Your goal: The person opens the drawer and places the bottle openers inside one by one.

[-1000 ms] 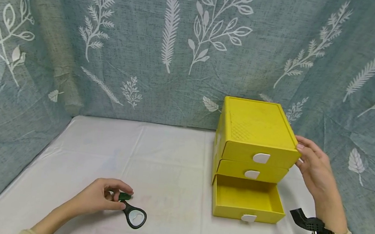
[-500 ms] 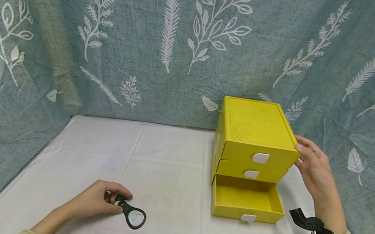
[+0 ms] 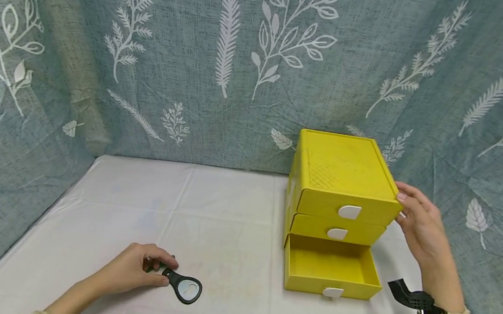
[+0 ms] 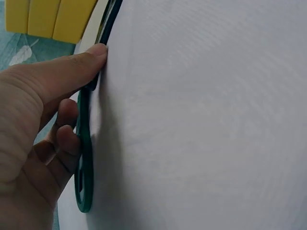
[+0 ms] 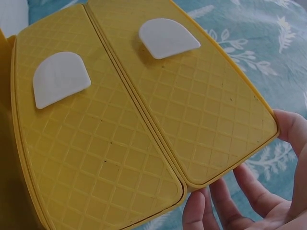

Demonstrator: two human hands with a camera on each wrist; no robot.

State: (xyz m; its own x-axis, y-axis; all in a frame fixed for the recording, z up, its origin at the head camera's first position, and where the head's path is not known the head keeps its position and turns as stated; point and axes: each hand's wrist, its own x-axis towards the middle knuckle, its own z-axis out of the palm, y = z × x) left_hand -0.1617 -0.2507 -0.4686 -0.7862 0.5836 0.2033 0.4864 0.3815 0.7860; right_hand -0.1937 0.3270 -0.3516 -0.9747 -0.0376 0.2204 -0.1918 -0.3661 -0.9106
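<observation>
My left hand (image 3: pixel 136 270) pinches a flat tool between thumb and fingers, low over the white table. The tool has a black teardrop-shaped head (image 3: pixel 189 290) around a pale, shiny disc. Its green looped handle (image 4: pixel 85 153) runs back beneath the palm in the left wrist view. Fingers hide part of the tool's middle. At the right stands a yellow drawer cabinet (image 3: pixel 347 164), its bottom drawer (image 3: pixel 332 287) pulled out and bare inside. My right hand (image 3: pixel 423 226) rests its fingertips on the cabinet's upper right front corner and side wall, thumb (image 5: pixel 288 123) at the corner.
White tabs mark the cabinet's drawers, such as the top tab (image 3: pixel 349 212); the upper two drawers are closed. A blue-green curtain (image 3: pixel 174 57) with white leaves hangs behind and beside the white tablecloth (image 3: pixel 233 201). A black strap (image 3: pixel 420 300) circles the right wrist.
In the left hand the tool has turned, its black head swinging slightly right and up, with less of the green handle showing. The right hand and the cabinet stay put.
</observation>
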